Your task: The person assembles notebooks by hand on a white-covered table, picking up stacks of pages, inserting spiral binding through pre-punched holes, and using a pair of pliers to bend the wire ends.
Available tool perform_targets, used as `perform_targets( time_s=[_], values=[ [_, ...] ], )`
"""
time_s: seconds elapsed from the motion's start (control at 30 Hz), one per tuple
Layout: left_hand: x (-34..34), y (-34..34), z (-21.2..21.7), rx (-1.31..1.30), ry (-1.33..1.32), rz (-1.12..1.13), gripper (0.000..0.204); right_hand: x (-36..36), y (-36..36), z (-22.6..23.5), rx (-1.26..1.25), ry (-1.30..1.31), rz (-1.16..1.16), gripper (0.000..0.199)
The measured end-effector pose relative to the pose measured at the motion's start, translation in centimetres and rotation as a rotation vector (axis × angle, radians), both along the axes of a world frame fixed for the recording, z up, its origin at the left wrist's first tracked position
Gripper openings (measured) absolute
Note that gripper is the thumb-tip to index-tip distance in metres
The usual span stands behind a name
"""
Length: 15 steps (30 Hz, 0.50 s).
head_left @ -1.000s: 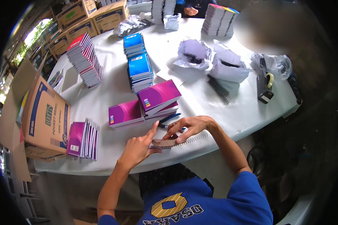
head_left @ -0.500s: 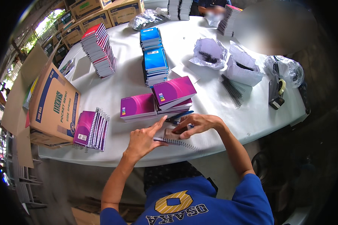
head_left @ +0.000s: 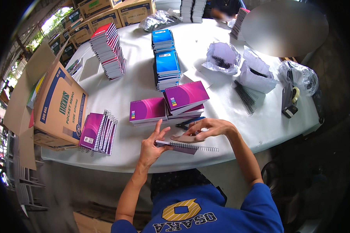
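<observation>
A small notebook (head_left: 187, 150) stands tilted on its edge near the table's front, its wire coil (head_left: 210, 148) sticking out past the right end of the spine. My left hand (head_left: 152, 146) grips the notebook's left end, thumb in front and index finger raised. My right hand (head_left: 213, 129) holds a flat brown piece (head_left: 184, 138) against the coil from above; its material is unclear. Just behind lie blue-handled pliers (head_left: 191, 122), partly hidden by the right hand. Purple notebooks (head_left: 186, 95) are stacked beyond both hands.
Coiled purple notebooks (head_left: 92, 131) lean by an open carton (head_left: 60, 103) on the left. Blue (head_left: 167, 62) and red notebook stacks (head_left: 108, 50) stand farther back. Loose coils (head_left: 245, 97), paper-wrapped coils (head_left: 256, 75) and a tape dispenser (head_left: 288, 101) lie right. Another person sits at the far side.
The notebook has tipped up, showing more of its cover and coil. My right hand has flattened and risen slightly with the brown piece; my left index finger points up more.
</observation>
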<state>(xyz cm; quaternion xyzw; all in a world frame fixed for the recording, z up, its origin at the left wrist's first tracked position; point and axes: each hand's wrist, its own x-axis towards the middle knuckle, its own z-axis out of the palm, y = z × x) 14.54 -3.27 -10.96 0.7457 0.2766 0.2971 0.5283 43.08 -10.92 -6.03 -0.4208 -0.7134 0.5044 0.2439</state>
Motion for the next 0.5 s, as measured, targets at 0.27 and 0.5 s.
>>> perform_targets(
  time_s=[0.27,0.5],
  values=[
    [0.0,-0.2,-1.7,0.046,-0.057,-0.017,0.101,-1.2,0.0,1.8,0.0,-0.046,0.005,0.062],
    [0.3,-0.4,-1.7,-0.047,-0.123,0.003,0.098,-1.5,0.1,1.1,-0.026,0.123,-0.005,0.062]
  ],
)
